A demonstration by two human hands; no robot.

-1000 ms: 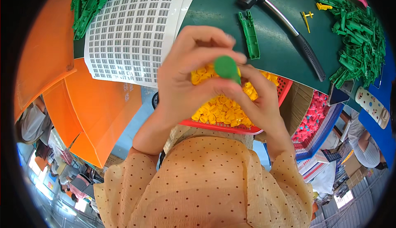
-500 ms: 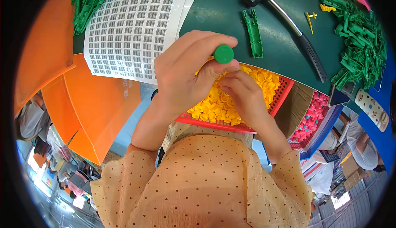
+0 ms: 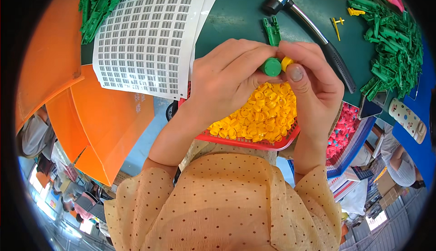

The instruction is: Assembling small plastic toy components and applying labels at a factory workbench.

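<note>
Head view: mid-frame, left hand point(image 3: 222, 76) gripping green cylinder point(image 3: 271, 67), right hand point(image 3: 316, 85) pinching yellow ring point(image 3: 286, 63), seemingly unjoined; loose rings point(image 3: 259, 117) below.

Near the top of the dark-green tabletop point(image 3: 231, 22), a mallet point(image 3: 309, 24) with a black-and-yellow head, silver shaft and black grip lies slanting down rightward. On the left side, a white printed label sheet point(image 3: 143, 37) overlaps another sheet; below it stands an orange box point(image 3: 109, 119). To the right, a blue crate point(image 3: 357, 149) holds pink pieces point(image 3: 343, 130). Near the crate lie a dark flat panel point(image 3: 372, 105) and a pale spotted case point(image 3: 407, 120). A seated co-worker point(image 3: 402, 167) shows at far right, near cardboard boxes point(image 3: 386, 185).
</note>
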